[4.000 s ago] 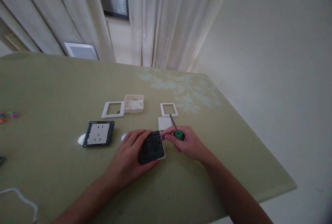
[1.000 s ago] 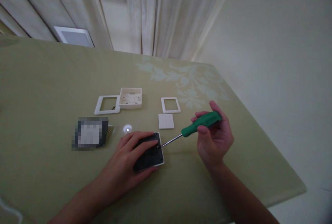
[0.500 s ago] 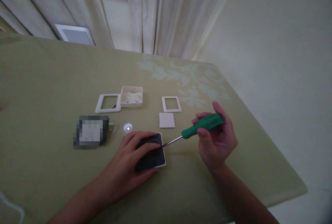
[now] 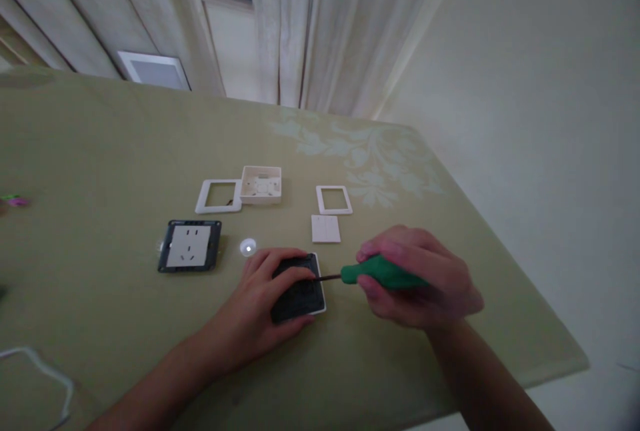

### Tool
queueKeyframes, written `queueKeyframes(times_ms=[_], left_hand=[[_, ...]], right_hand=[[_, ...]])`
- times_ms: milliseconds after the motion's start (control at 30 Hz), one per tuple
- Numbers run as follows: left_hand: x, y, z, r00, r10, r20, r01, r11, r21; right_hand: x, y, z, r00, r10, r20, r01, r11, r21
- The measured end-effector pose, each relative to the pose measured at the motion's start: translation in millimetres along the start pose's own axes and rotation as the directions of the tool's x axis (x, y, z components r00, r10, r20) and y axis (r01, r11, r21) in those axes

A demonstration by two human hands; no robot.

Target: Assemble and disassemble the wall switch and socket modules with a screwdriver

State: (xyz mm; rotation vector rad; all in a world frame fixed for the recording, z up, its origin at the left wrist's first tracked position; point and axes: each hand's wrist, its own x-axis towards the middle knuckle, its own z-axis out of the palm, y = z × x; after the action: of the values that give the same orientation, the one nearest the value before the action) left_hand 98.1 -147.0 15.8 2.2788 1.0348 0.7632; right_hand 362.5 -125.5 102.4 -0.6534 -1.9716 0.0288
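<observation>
My left hand (image 4: 265,298) grips a dark square panel with a white rim (image 4: 300,294), holding it down on the table with the index finger across its top. In my right hand (image 4: 425,281) is a green-handled screwdriver (image 4: 385,272), fingers wrapped round the handle. Its metal shaft lies almost level and points left, with the tip at the panel beside my left index fingertip. The exact contact of the tip is hidden. Just beyond the panel are a white two-part square plate (image 4: 325,228) and a small clear round piece (image 4: 248,247).
A wall socket insert (image 4: 189,246) lies to the left. Farther back are a white frame (image 4: 203,198), a white square box (image 4: 261,184) and a smaller white frame (image 4: 334,200). A white cord (image 4: 45,368) lies at the near left. The table edge (image 4: 530,278) runs down the right.
My right hand has closed from a loose hold to a full wrap on the screwdriver handle. The handle has dropped, so the shaft is nearly level. The view has shifted slightly left.
</observation>
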Motion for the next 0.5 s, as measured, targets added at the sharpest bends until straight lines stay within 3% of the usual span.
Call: queueKeyframes(times_ms=[100, 200, 267, 400, 500], left_hand=[[0.8, -0.4, 0.8, 1.000, 0.018, -0.007, -0.018, 1.000, 0.002], [-0.3, -0.3, 1.0, 0.999, 0.029, -0.014, -0.029, 0.999, 0.023], [-1.5, 0.7, 0.2, 0.999, 0.036, -0.020, -0.036, 0.999, 0.032], [-2.5, 2.6, -0.2, 0.999, 0.045, -0.031, -0.043, 0.998, 0.036], [-2.3, 1.7, 2.0, 0.995, 0.063, -0.072, -0.058, 0.996, 0.069]], right_hand=[[31.3, -5.1, -6.3, 0.971, -0.105, 0.215, 0.137, 0.981, -0.136], [51.4, -14.0, -6.0, 0.913, -0.046, 0.406, 0.059, 0.998, -0.020], [55.9, -19.3, -3.9, 0.902, -0.049, 0.428, 0.036, 0.999, 0.039], [54.0, -25.0, -1.9, 0.929, -0.102, 0.355, 0.163, 0.976, -0.145], [53.4, -26.3, -3.7, 0.891, -0.065, 0.449, 0.068, 0.998, 0.008]])
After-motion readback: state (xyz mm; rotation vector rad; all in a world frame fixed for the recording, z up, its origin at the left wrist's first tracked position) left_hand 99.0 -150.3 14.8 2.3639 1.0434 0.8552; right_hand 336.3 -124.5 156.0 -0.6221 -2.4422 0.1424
